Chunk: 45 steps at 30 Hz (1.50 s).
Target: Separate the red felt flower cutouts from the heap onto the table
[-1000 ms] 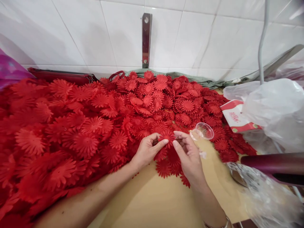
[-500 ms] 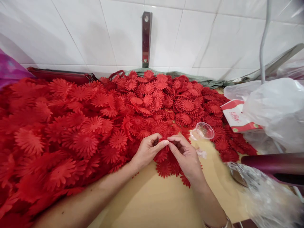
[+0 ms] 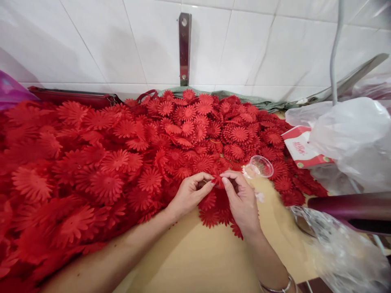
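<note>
A small red daisy-shaped fabric flower [image 3: 217,180] is pinched between the fingertips of the left hand [image 3: 190,194] and the right hand [image 3: 242,202], both closed on it just above the front edge of the red flower heap [image 3: 122,154] on the tan wooden worktop [image 3: 198,260]. Handling it well probably means a light fingertip grip so the thin petals stay flat. A small clear plastic cup [image 3: 261,166] lies tipped just right of the hands, contents unclear, and a white plastic bag [image 3: 351,138] bulges at the right edge.

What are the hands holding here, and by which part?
Both the left hand and right hand pinch one small red flower piece between their fingertips, at its opposite edges.
</note>
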Motion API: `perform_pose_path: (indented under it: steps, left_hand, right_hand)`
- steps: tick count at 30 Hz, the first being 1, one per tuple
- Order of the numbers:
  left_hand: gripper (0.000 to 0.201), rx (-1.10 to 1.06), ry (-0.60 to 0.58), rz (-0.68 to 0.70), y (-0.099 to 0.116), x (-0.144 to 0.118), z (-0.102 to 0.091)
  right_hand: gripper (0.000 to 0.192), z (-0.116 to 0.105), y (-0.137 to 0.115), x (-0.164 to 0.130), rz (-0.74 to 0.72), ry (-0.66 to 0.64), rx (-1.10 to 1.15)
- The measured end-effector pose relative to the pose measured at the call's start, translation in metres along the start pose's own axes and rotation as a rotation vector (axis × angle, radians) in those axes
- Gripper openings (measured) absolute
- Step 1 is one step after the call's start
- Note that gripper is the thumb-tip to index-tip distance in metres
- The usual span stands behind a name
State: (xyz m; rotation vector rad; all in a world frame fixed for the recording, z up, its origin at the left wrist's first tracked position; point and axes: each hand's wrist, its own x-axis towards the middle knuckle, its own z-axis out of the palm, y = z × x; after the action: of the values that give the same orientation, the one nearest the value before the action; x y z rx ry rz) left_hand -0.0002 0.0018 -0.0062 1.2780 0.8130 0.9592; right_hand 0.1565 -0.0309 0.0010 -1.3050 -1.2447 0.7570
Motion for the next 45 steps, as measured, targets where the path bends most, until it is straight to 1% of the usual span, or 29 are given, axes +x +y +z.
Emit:
perform_pose_path:
  steps: [3, 5, 8, 12, 16, 22, 26, 28, 30, 33, 37, 40, 42, 45]
  left_hand:
    - [0.032, -0.015, 0.012, -0.022, 0.003, 0.0, 0.001]
    - [0.035, -0.01, 0.039, -0.015, 0.005, 0.0, 0.002]
    - [0.037, -0.007, 0.061, -0.003, 0.008, 0.0, 0.001]
    - [0.035, 0.008, 0.034, 0.019, 0.011, 0.0, 0.0]
    - [0.031, 0.0, -0.001, 0.023, 0.01, -0.001, 0.0]
    - [0.035, 0.008, 0.03, -0.007, 0.004, -0.001, 0.001]
    - [0.034, -0.011, 0.026, 0.027, 0.008, -0.001, 0.001]
    - [0.032, -0.001, 0.02, 0.054, 0.01, -0.001, 0.001]
    - [0.03, 0.023, 0.01, 0.071, 0.011, -0.001, 0.0]
    - [0.029, 0.035, 0.0, 0.062, 0.01, 0.0, 0.0]
    - [0.033, -0.021, 0.056, 0.002, 0.005, 0.001, 0.0]
    - [0.038, -0.08, 0.073, -0.037, 0.004, 0.002, 0.0]
    - [0.038, -0.082, 0.088, -0.042, 0.006, 0.002, 0.0]
    - [0.039, -0.061, 0.155, -0.013, 0.009, 0.002, -0.002]
  right_hand:
    - [0.012, 0.001, -0.001, 0.0, -0.037, -0.027, -0.012]
    - [0.015, 0.001, -0.001, 0.0, -0.025, -0.064, -0.003]
    - [0.019, 0.0, 0.0, 0.0, 0.052, -0.109, 0.024]
    - [0.02, -0.003, 0.005, 0.0, 0.139, -0.167, 0.088]
    - [0.016, -0.005, 0.008, 0.002, 0.137, -0.148, 0.115]
    - [0.007, -0.005, 0.004, 0.001, 0.08, -0.165, 0.091]
    - [0.01, -0.003, 0.001, -0.002, 0.084, -0.156, 0.114]
    - [0.011, -0.002, 0.002, -0.003, 0.125, -0.144, 0.179]
    - [0.013, -0.001, 0.004, -0.003, 0.179, -0.122, 0.289]
    - [0.016, 0.0, 0.007, -0.001, 0.252, -0.086, 0.418]
    - [0.021, 0.0, 0.004, 0.002, 0.336, -0.067, 0.563]
    - [0.02, 0.0, 0.002, 0.004, 0.373, -0.073, 0.677]
    - [0.019, 0.0, 0.002, 0.005, 0.395, -0.048, 0.723]
    - [0.018, 0.0, 0.001, 0.005, 0.403, 0.012, 0.757]
